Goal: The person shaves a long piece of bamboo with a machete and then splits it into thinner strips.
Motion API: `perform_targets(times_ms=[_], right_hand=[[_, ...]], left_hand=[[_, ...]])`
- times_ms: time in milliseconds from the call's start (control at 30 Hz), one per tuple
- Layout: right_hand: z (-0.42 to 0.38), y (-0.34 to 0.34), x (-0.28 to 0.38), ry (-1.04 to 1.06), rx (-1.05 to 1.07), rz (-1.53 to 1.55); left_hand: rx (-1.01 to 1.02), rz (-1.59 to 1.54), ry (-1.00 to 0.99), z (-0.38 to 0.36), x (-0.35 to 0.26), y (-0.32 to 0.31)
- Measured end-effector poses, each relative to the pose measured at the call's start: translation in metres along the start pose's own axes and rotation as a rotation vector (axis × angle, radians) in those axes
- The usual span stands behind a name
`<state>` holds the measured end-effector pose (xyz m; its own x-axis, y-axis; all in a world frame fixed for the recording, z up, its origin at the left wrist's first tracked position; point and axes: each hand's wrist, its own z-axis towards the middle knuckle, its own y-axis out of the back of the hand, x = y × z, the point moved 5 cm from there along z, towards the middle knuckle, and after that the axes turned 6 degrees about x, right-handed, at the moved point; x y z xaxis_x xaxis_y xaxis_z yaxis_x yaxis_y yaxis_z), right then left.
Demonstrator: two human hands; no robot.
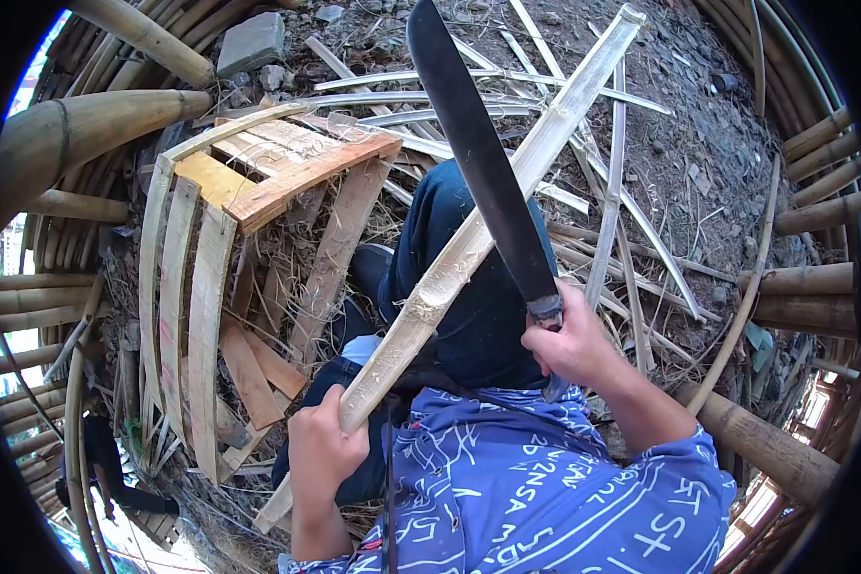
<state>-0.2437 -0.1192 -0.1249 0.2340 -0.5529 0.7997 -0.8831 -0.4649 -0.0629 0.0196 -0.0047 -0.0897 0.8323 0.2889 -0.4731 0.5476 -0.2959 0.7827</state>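
Note:
My left hand (327, 442) is wrapped round the lower part of a long split bamboo strip (429, 298), whose pale inner side faces up. The strip slants across my knees from lower left to upper right, and rough, shaved patches show along it. In my right hand (576, 342) is the handle of a machete (483, 158). Its broad dark blade points up and to the left, overlapping the bamboo strip in this view. Dark trousers (469, 325) cover my bent legs beneath both.
A wooden crate-like stool (297, 206) made of slats stands to the left. Cut bamboo strips (614, 182) lie scattered on the dirt ahead and right. Thick bamboo poles (96, 129) frame both sides. A concrete block (252, 43) sits at the far left.

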Motion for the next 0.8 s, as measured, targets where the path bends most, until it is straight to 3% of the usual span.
perform_targets(times_ms=[200, 333, 500, 567, 633, 800], right_hand=[[0.000, 0.000, 0.010, 0.131, 0.045, -0.025], [0.009, 0.027, 0.005, 0.052, -0.114, 0.034], [-0.001, 0.000, -0.002, 0.013, -0.013, 0.131], [0.001, 0.004, 0.004, 0.044, 0.016, 0.032], [0.004, 0.019, 0.008, 0.061, -0.055, -0.058], [0.005, 0.009, -0.011, -0.050, -0.113, 0.048]], left_hand=[[-0.038, 0.046, 0.002, -0.003, 0.000, -0.001], [-0.072, 0.077, -0.006, -0.005, 0.000, -0.001], [-0.077, 0.105, -0.044, 0.001, 0.000, -0.001], [-0.072, 0.100, -0.039, 0.000, -0.001, -0.001], [-0.069, 0.095, -0.029, -0.001, -0.001, 0.000], [-0.099, 0.091, -0.070, 0.001, -0.004, -0.001]])
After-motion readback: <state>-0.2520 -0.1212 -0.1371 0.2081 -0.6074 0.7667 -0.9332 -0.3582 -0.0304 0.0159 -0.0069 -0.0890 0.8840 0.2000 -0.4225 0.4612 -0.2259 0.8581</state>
